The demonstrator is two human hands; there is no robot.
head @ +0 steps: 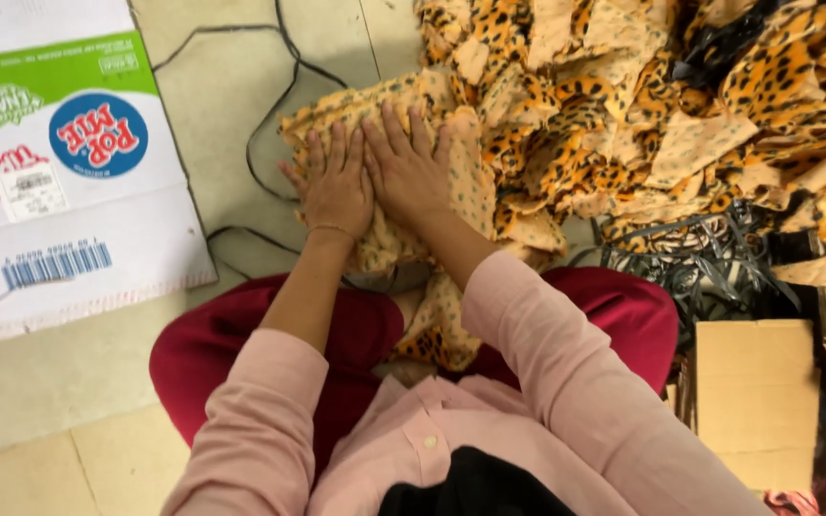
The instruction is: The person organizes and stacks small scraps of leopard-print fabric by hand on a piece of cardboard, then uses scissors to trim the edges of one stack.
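1. Position: the person sits on the floor (97, 382) with knees apart. A stack of pale yellow patterned fabric pieces (470, 182) lies on the floor directly ahead of the knees, its near end trailing down between the legs.
2. Left hand (336, 186): flat, palm down, fingers spread, pressing on the stack's left part. Nothing is clasped; the hand is open.
3. Right hand (408, 172): likewise flat and open, fingers extended, resting on the stack just beside the left hand, thumbs nearly touching.
4. Surroundings: a large heap of leopard-print fabric cuttings (642, 105) touches the stack's right edge. A flattened printed carton (59, 172) lies to the left; a black cable (270, 105) runs between carton and stack. A small brown cardboard box (755, 382) stands at the right knee.
5. Handling judgement: the pieces appear thin, light and limp, liable to slide apart when lifted. Holding is best at opposite edges of the stack, fingers beneath and thumbs on top, to keep layers aligned.
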